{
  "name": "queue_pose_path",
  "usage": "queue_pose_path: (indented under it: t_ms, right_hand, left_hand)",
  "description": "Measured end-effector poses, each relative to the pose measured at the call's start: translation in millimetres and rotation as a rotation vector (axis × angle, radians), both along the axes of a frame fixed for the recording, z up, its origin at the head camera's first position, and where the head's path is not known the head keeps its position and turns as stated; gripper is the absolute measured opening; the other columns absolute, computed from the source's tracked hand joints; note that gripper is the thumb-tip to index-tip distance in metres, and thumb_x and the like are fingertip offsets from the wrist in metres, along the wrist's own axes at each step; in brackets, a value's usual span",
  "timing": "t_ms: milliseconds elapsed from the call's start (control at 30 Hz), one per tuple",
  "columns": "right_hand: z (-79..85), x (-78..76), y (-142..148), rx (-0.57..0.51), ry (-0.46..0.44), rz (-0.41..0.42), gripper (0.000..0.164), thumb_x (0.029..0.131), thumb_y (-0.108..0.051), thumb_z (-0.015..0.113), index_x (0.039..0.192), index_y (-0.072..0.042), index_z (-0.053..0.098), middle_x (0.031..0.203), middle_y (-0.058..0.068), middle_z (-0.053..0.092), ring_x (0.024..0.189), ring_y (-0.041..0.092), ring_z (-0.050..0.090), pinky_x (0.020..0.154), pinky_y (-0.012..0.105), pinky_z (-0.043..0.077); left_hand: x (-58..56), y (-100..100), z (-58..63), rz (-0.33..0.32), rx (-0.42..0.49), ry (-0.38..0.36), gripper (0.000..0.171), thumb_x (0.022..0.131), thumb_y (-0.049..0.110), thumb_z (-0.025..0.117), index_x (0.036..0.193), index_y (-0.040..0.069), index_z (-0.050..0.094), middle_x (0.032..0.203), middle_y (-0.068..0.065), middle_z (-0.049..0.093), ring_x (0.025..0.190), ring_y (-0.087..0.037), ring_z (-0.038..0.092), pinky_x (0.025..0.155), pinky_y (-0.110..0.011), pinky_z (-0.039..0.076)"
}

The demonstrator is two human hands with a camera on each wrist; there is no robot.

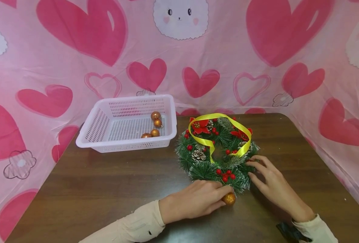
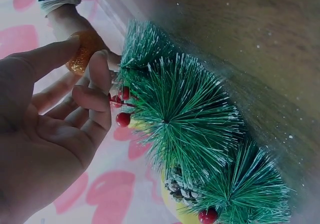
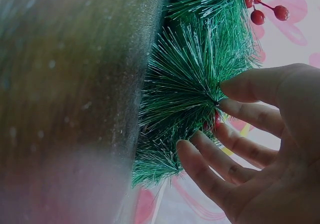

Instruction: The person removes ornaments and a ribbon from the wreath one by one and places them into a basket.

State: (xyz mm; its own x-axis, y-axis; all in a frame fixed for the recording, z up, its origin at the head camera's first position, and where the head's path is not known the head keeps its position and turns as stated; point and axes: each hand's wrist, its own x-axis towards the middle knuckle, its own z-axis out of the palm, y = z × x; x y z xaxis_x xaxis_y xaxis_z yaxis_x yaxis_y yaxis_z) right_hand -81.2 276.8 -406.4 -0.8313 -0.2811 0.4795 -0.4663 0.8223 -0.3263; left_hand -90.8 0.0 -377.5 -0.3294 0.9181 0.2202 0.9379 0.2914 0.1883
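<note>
A green Christmas wreath (image 1: 205, 171) with frosted needles, red berries, pine cones and red flowers lies on the table. A yellow ribbon (image 1: 202, 118) loops over it. At the wreath's near edge, my left hand (image 1: 194, 200) pinches a glittery orange bauble (image 1: 229, 199) between thumb and forefinger. The left wrist view shows the bauble (image 2: 84, 53) at those fingertips, with the other fingers bent beside the needles. My right hand (image 1: 273, 185) rests at the wreath's right side, its fingers loosely spread. In the right wrist view its fingertips (image 3: 187, 149) are right at the needles.
A white plastic basket (image 1: 126, 146) stands at the back left of the brown table (image 1: 106, 189). Several orange baubles (image 1: 156, 115) lie inside it. A pink cloth with hearts (image 1: 149, 74) hangs behind. Something dark (image 1: 290, 233) lies by the right sleeve.
</note>
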Motion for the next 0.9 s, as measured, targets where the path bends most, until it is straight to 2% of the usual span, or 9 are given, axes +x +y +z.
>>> queue_pose_path:
  t_ms: [100,200,300,433,733,900]
  right_hand:
    - [0.1,0.3,0.1,-0.002,-0.002,0.0,0.038,0.079,0.0,0.08,0.114,-0.009,0.067,0.124,0.008,0.054,0.092,0.019,0.064,0.071,0.037,0.058]
    - [0.0,0.3,0.4,-0.006,0.001,0.002,0.038,0.079,0.0,0.08,0.114,-0.01,0.067,0.124,0.008,0.055,0.093,0.019,0.064,0.074,0.026,0.056]
    - [0.3,0.5,0.3,-0.003,0.007,0.002,0.038,0.079,0.001,0.08,0.114,-0.01,0.067,0.124,0.008,0.055,0.093,0.019,0.065,0.074,0.023,0.055]
    - [0.8,0.8,-0.3,0.004,0.011,-0.001,0.039,0.079,0.0,0.08,0.114,-0.009,0.067,0.123,0.008,0.055,0.092,0.019,0.065,0.072,0.031,0.057]
    - [1.0,0.9,-1.1,0.007,0.007,-0.003,0.037,0.079,0.0,0.08,0.113,-0.009,0.068,0.123,0.008,0.055,0.089,0.018,0.065,0.07,0.04,0.058]
    - [0.6,1.1,-0.8,0.005,-0.001,-0.006,0.038,0.079,-0.001,0.08,0.114,-0.01,0.068,0.123,0.008,0.054,0.089,0.019,0.066,0.071,0.041,0.058]
  left_hand:
    - [-0.2,-0.7,0.8,0.007,0.011,0.001,0.032,0.097,0.027,0.067,0.126,0.019,0.056,0.09,0.012,0.059,0.072,0.003,0.054,0.063,-0.014,0.048]
    - [-0.8,-0.9,1.5,0.018,0.022,0.002,0.032,0.097,0.028,0.066,0.126,0.019,0.056,0.091,0.011,0.059,0.073,0.003,0.054,0.063,-0.014,0.048]
    - [-1.8,-1.2,2.8,0.029,0.03,0.009,0.032,0.097,0.028,0.066,0.126,0.019,0.056,0.093,0.011,0.06,0.075,0.002,0.056,0.064,-0.014,0.049]
    - [-3.7,-2.2,5.7,0.039,0.043,0.011,0.033,0.097,0.027,0.067,0.126,0.018,0.056,0.094,0.01,0.061,0.076,0.002,0.057,0.065,-0.014,0.049]
    - [-8.1,-7.2,13.5,0.049,0.079,-0.014,0.036,0.096,0.023,0.068,0.128,0.015,0.053,0.087,0.01,0.056,0.069,0.003,0.051,0.062,-0.009,0.044]
    - [-9.6,-9.2,17.5,0.055,0.087,-0.035,0.037,0.095,0.023,0.068,0.129,0.015,0.054,0.09,0.01,0.058,0.071,0.003,0.052,0.065,-0.009,0.047]
